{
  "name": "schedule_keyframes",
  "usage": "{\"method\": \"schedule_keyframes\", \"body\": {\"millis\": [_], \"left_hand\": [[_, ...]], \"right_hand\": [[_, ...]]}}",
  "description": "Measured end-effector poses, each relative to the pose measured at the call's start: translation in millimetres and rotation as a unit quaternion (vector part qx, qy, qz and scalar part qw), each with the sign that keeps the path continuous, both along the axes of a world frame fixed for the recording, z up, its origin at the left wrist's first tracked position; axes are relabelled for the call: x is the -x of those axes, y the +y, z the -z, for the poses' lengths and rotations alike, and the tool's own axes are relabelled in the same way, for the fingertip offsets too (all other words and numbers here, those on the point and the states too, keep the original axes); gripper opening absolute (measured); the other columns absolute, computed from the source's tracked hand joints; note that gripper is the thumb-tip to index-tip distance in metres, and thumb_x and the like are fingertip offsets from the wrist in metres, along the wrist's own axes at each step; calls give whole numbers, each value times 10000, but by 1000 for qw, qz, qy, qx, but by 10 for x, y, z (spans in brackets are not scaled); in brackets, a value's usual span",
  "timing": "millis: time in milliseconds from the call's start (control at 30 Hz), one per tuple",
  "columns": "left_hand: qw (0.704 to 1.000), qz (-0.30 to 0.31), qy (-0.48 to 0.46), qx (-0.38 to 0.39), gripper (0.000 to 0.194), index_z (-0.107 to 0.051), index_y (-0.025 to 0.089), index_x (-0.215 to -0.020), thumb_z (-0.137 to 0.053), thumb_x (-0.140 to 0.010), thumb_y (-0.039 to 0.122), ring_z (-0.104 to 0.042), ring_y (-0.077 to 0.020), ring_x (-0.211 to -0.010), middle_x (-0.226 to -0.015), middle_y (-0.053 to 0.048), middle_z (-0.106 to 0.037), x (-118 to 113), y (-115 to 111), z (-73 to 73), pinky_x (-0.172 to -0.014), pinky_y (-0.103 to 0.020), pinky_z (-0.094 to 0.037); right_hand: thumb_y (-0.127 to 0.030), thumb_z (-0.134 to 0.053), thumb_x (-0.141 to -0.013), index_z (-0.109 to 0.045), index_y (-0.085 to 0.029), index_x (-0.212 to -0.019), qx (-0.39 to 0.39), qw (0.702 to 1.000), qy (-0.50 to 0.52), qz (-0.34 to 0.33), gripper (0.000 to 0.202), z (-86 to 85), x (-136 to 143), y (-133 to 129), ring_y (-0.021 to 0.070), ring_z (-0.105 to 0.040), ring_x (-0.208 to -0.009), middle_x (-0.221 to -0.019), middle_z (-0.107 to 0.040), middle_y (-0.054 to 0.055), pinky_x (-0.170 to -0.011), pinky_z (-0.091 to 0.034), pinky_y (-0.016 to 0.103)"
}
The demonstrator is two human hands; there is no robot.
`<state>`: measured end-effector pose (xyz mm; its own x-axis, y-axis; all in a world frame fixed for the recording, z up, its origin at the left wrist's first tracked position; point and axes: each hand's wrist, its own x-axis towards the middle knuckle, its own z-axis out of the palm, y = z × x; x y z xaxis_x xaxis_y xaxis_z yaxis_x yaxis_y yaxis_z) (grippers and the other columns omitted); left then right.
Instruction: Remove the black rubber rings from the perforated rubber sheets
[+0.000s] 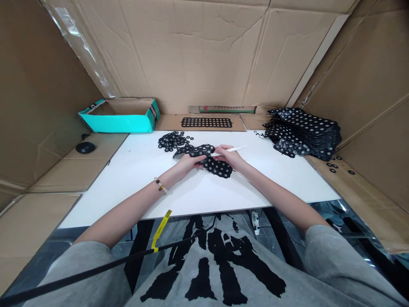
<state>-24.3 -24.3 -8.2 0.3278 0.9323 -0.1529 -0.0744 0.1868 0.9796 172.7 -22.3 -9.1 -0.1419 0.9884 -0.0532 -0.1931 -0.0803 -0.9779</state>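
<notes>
A black perforated sheet (217,167) dotted with round holes lies on the white table (140,170) between my hands. My left hand (188,162) grips its left part, fingers curled over the edge. My right hand (230,156) rests on the sheet's right side and holds a thin white stick tool (237,149) that points away to the right. Just behind the sheet lies a pile of small black rings (172,140).
A tall stack of black perforated sheets (303,132) sits at the right table edge, with loose rings (334,164) on the cardboard beside it. A teal box (121,116) stands back left, another perforated strip (206,123) at the back. Cardboard walls enclose everything.
</notes>
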Motion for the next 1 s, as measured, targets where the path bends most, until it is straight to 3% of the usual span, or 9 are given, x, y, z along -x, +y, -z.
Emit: {"method": "schedule_keyframes", "body": {"millis": [100,233,400,500,600,833,1000], "left_hand": [[1000,18,-5,10,293,-693,128,-869,-799,-657,301,-557,-131,-624,-815,-74,-683,16,25,24,-578,-272,-452],[997,18,66,-27,258,-620,141,-663,-758,-697,356,-473,-119,-510,-584,-31,-578,32,76,100,-515,-277,-379],[999,0,45,-16,281,-600,147,-694,-779,-668,363,-454,-102,-514,-625,-18,-579,40,81,123,-508,-260,-347],[999,-17,40,-3,314,-584,144,-665,-788,-660,383,-432,-91,-504,-595,-6,-552,38,67,122,-496,-251,-325],[999,-36,35,1,315,-589,143,-648,-804,-636,372,-423,-87,-495,-586,-4,-552,32,77,150,-490,-249,-315],[998,-18,7,54,321,-637,115,-685,-856,-579,324,-497,-97,-537,-650,-32,-619,73,169,223,-549,-261,-383],[998,15,34,58,290,-661,114,-712,-835,-619,326,-540,-123,-570,-644,-43,-627,104,176,114,-587,-281,-423]], "right_hand": [[-292,-711,-658,-631,-164,-627,-26,999,-41,18,154,20,25,-8,118,-621,-711,-974,-659,43,-671,-546,266],[-319,-679,-651,-598,-170,-592,-64,995,-75,26,179,7,59,-55,137,-597,-791,-981,-650,33,-730,-549,294],[-378,-625,-684,-571,-176,-625,-92,978,-173,74,217,-12,85,-132,144,-582,-788,-1111,-624,42,-692,-510,289],[-402,-579,-733,-545,-196,-660,-100,964,-235,73,221,-15,112,-188,144,-556,-704,-839,-636,11,-651,-459,276],[-392,-508,-782,-500,-213,-670,-81,959,-268,47,211,-29,158,-251,147,-525,-622,-609,-552,-28,-608,-406,265],[-342,-476,-790,-469,-212,-633,-148,925,-344,69,204,-12,247,-281,154,-488,-674,-645,-556,-17,-612,-341,266],[-352,-491,-787,-503,-207,-641,-138,931,-331,68,206,7,227,-244,157,-517,-690,-663,-573,-10,-622,-367,266]]}}
